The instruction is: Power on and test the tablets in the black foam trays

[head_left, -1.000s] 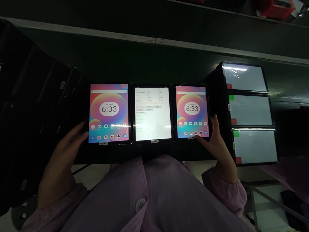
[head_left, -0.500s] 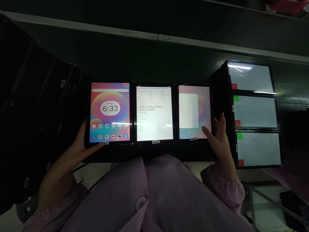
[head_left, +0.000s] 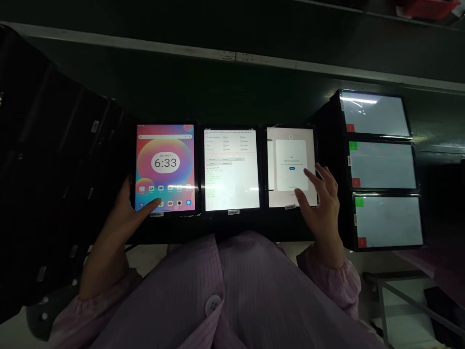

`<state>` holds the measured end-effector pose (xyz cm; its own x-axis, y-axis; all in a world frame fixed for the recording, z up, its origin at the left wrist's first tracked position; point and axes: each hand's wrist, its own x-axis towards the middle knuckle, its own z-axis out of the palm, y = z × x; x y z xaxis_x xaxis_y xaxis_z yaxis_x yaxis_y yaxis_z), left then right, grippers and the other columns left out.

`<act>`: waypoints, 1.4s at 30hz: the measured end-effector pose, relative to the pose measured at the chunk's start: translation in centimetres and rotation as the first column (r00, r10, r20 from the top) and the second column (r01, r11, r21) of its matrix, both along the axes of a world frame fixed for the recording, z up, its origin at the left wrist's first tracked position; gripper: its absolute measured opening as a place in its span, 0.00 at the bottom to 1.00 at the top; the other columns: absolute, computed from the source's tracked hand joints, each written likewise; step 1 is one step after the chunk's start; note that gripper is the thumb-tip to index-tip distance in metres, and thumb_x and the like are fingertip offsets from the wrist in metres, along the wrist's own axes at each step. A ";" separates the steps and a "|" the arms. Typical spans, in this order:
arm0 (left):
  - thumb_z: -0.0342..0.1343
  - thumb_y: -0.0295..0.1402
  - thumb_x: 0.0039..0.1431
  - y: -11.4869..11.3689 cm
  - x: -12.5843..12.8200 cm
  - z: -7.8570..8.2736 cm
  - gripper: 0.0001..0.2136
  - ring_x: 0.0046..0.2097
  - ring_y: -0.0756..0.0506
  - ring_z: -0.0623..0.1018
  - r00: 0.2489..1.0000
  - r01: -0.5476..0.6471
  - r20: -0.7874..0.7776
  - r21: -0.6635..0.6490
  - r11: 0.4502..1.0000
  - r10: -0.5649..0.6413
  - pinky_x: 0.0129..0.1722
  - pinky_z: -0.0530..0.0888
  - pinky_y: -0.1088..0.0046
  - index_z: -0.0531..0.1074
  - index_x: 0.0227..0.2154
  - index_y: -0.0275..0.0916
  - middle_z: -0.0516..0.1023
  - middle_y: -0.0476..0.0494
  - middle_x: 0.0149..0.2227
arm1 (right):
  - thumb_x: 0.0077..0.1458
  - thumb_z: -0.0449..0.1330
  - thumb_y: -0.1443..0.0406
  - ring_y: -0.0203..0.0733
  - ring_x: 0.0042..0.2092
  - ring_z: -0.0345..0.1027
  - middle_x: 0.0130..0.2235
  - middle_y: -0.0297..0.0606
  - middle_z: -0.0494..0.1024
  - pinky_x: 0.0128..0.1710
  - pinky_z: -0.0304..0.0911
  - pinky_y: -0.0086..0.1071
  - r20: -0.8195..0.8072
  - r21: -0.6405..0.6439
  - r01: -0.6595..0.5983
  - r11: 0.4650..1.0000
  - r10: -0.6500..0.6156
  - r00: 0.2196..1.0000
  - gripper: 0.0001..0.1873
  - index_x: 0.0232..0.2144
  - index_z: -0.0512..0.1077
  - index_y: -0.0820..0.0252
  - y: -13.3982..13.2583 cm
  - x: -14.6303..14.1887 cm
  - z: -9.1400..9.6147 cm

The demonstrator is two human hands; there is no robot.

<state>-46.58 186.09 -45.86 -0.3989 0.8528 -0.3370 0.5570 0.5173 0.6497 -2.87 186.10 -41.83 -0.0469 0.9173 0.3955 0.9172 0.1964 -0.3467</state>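
Observation:
Three lit tablets lie side by side in front of me. The left tablet (head_left: 165, 167) displays a colourful home screen with a 6:33 clock and app icons. My left hand (head_left: 121, 218) is at its lower left corner, thumb stretched over the bottom icon row; the other fingers are mostly hidden by the left edge. On the middle tablet (head_left: 232, 179) is a white page with checkboxes, grey buttons and green text lines. A white sign-in card fills much of the right tablet (head_left: 286, 169). My right hand (head_left: 321, 206) hovers over or touches its lower right part, fingers spread.
To the right, three tablets with pale screens and red and green corner squares, such as the middle one (head_left: 383, 165), form a column on dark stacks. Dark stacked devices with small labels (head_left: 95, 126) stand at left. A metal strip (head_left: 174, 48) crosses the dark bench behind.
My left thumb has moved up from the bottom edge onto the left screen. My right hand has shifted left over the right tablet, whose display changed from a sliding card to a centred one.

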 end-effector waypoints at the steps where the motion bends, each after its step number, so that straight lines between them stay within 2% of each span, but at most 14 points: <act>1: 0.62 0.57 0.41 0.0 0.2 0.3 0.60 0.73 0.20 0.68 1.000 -0.028 0.012 -0.026 0.999 0.028 0.69 0.67 0.36 0.54 0.78 0.34 0.65 0.26 0.75 | 0.72 0.60 0.52 0.64 0.75 0.60 0.70 0.44 0.72 0.68 0.66 0.70 0.021 0.006 -0.037 0.999 0.037 0.999 0.22 0.65 0.73 0.42 0.2 -0.5 0.0; 3: 0.64 0.54 0.38 0.0 0.7 1.1 0.62 0.76 0.21 0.63 0.994 -0.094 0.045 -0.092 0.991 0.098 0.73 0.61 0.39 0.53 0.78 0.34 0.61 0.29 0.77 | 0.71 0.60 0.55 0.66 0.76 0.56 0.71 0.42 0.70 0.69 0.63 0.71 0.061 0.003 -0.083 0.997 0.083 0.995 0.19 0.61 0.76 0.44 0.7 -1.5 -0.2; 5: 0.64 0.52 0.38 0.2 1.2 2.1 0.62 0.76 0.22 0.62 0.987 -0.124 0.089 -0.110 0.986 0.135 0.74 0.59 0.40 0.54 0.78 0.33 0.62 0.31 0.77 | 0.71 0.60 0.55 0.67 0.78 0.51 0.72 0.41 0.69 0.71 0.59 0.73 0.099 0.002 -0.110 0.994 0.109 0.989 0.17 0.58 0.79 0.45 1.1 -2.4 -0.5; 9: 0.63 0.46 0.41 0.6 1.5 3.0 0.53 0.76 0.25 0.62 0.950 -0.245 0.178 -0.089 0.965 0.258 0.76 0.55 0.43 0.64 0.74 0.35 0.66 0.36 0.75 | 0.71 0.61 0.57 0.68 0.79 0.46 0.73 0.39 0.69 0.72 0.57 0.73 0.114 0.020 -0.151 0.988 0.147 0.983 0.15 0.55 0.82 0.46 1.6 -3.1 -1.1; 11: 0.64 0.42 0.42 0.7 1.3 2.7 0.49 0.76 0.26 0.63 0.915 -0.334 0.213 -0.078 0.939 0.343 0.76 0.56 0.45 0.67 0.72 0.34 0.68 0.36 0.74 | 0.71 0.60 0.58 0.68 0.79 0.47 0.71 0.40 0.72 0.72 0.57 0.74 0.091 0.056 -0.135 0.989 0.130 0.987 0.14 0.52 0.84 0.47 1.5 -2.6 -1.3; 13: 0.64 0.39 0.46 0.7 0.9 2.1 0.46 0.75 0.28 0.66 0.886 -0.382 0.269 -0.038 0.924 0.377 0.76 0.59 0.46 0.68 0.71 0.34 0.70 0.35 0.73 | 0.71 0.60 0.59 0.69 0.78 0.50 0.67 0.41 0.76 0.70 0.58 0.75 0.045 0.094 -0.073 0.993 0.069 0.997 0.13 0.47 0.86 0.49 1.4 -1.7 -1.4; 16: 0.64 0.35 0.50 0.8 0.6 1.4 0.41 0.75 0.30 0.67 0.876 -0.392 0.314 0.024 0.920 0.365 0.76 0.60 0.48 0.70 0.70 0.34 0.72 0.35 0.72 | 0.70 0.62 0.57 0.72 0.75 0.56 0.61 0.44 0.81 0.65 0.63 0.78 -0.025 0.128 0.049 0.991 -0.046 0.999 0.14 0.40 0.88 0.51 1.1 -0.2 -1.3; 19: 0.64 0.33 0.53 1.2 0.7 1.6 0.38 0.74 0.31 0.68 0.878 -0.382 0.318 0.016 0.924 0.358 0.76 0.60 0.49 0.70 0.69 0.33 0.73 0.34 0.71 | 0.70 0.61 0.54 0.75 0.72 0.61 0.58 0.45 0.83 0.59 0.68 0.78 -0.030 0.123 0.109 0.986 -0.106 0.994 0.17 0.37 0.87 0.51 1.0 0.3 -1.0; 23: 0.62 0.30 0.54 2.0 1.4 2.5 0.39 0.73 0.31 0.69 0.876 -0.397 0.288 -0.026 0.918 0.387 0.75 0.61 0.51 0.68 0.71 0.32 0.73 0.34 0.71 | 0.71 0.59 0.53 0.71 0.72 0.63 0.60 0.42 0.81 0.61 0.68 0.76 0.017 0.105 0.073 0.992 -0.076 0.997 0.16 0.41 0.86 0.48 0.9 -0.5 -0.5; 27: 0.63 0.29 0.55 2.3 1.6 2.6 0.35 0.71 0.31 0.73 0.858 -0.445 0.263 -0.047 0.894 0.441 0.74 0.64 0.48 0.72 0.69 0.37 0.79 0.38 0.66 | 0.71 0.59 0.56 0.67 0.77 0.52 0.69 0.39 0.73 0.69 0.61 0.75 0.077 0.054 -0.041 0.998 0.036 0.996 0.14 0.53 0.82 0.44 1.2 -1.8 -0.5; 30: 0.63 0.29 0.56 2.3 1.5 2.2 0.32 0.70 0.29 0.74 0.840 -0.471 0.300 -0.013 0.882 0.452 0.74 0.65 0.45 0.74 0.66 0.33 0.81 0.34 0.63 | 0.71 0.60 0.57 0.68 0.78 0.48 0.72 0.39 0.69 0.71 0.57 0.75 0.076 0.044 -0.086 0.995 0.083 0.994 0.16 0.57 0.79 0.43 1.4 -2.4 -0.6; 33: 0.63 0.30 0.59 2.4 1.1 1.8 0.30 0.68 0.29 0.76 0.830 -0.470 0.347 0.011 0.883 0.437 0.73 0.67 0.46 0.75 0.65 0.31 0.81 0.31 0.62 | 0.70 0.61 0.58 0.71 0.78 0.50 0.71 0.40 0.70 0.71 0.53 0.78 0.045 0.096 -0.073 0.993 0.069 0.997 0.16 0.57 0.80 0.44 1.7 -2.5 -0.6; 38: 0.62 0.29 0.62 3.2 0.3 1.1 0.23 0.66 0.35 0.79 0.827 -0.470 0.383 0.071 0.880 0.410 0.73 0.67 0.50 0.78 0.60 0.36 0.83 0.36 0.61 | 0.69 0.64 0.58 0.77 0.78 0.47 0.69 0.46 0.73 0.71 0.53 0.79 0.009 0.119 -0.078 0.990 0.077 0.997 0.15 0.55 0.82 0.48 2.0 -2.0 -0.8; 42: 0.62 0.29 0.63 4.0 -0.1 0.6 0.19 0.67 0.35 0.78 0.835 -0.462 0.381 0.091 0.882 0.398 0.75 0.65 0.49 0.81 0.56 0.38 0.84 0.39 0.59 | 0.69 0.64 0.58 0.78 0.78 0.48 0.68 0.43 0.75 0.71 0.53 0.81 0.002 0.111 -0.080 0.991 0.081 0.997 0.14 0.54 0.83 0.44 1.9 -1.9 -0.9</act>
<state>-46.73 190.06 -45.28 -0.6260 0.6787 -0.3840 0.0315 0.5140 0.8572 -4.79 188.01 -42.69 -0.1175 0.8611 0.4947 0.8958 0.3069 -0.3214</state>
